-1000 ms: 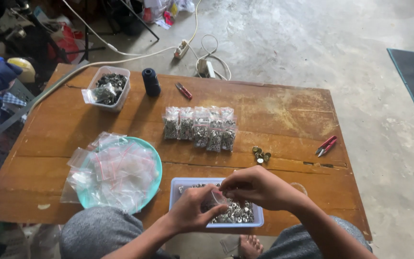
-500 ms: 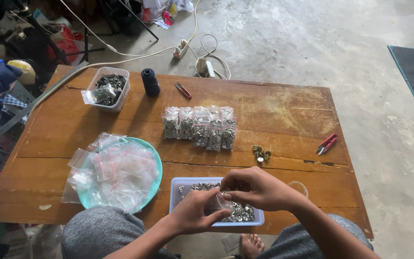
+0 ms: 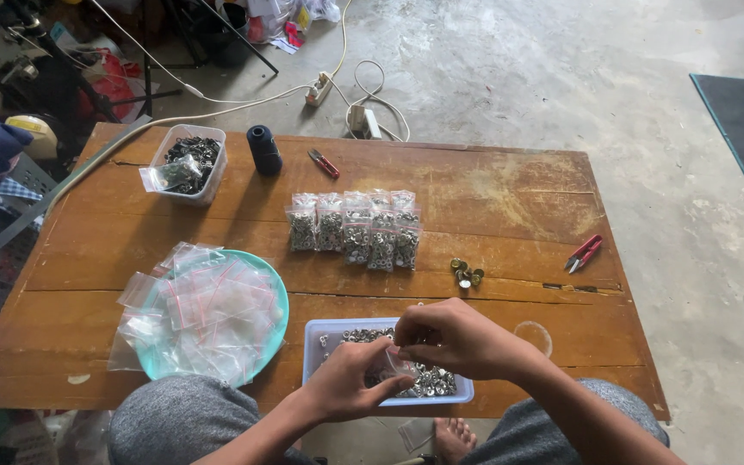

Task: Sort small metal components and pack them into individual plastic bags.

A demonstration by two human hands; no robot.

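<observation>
Both hands meet over the pale blue tray (image 3: 313, 362) at the near edge of the wooden table (image 3: 510, 207). The left hand (image 3: 350, 383) pinches a small clear bag (image 3: 396, 368) between thumb and fingers, and the right hand (image 3: 454, 337) closes its fingertips on the top of that same bag, so the bag sits right between the two grips, just above the tray's heap of small silver metal pieces (image 3: 430, 381). How full the bag is cannot be told; the fingers hide most of it.

Just left of the grip, a teal plate (image 3: 279, 297) is piled with empty clear bags (image 3: 200, 310). Beyond the hands, farther up the table, a row of filled bags (image 3: 355, 226) lies side by side, and a few brass-coloured pieces (image 3: 466, 275) lie between that row and the right hand. Well off to the right are red snips (image 3: 584, 252). At the far side stand a dark thread spool (image 3: 263, 149), a small red tool (image 3: 324, 163) and a clear tub of dark parts (image 3: 187, 164). Nothing lies between the hands and the tray.
</observation>
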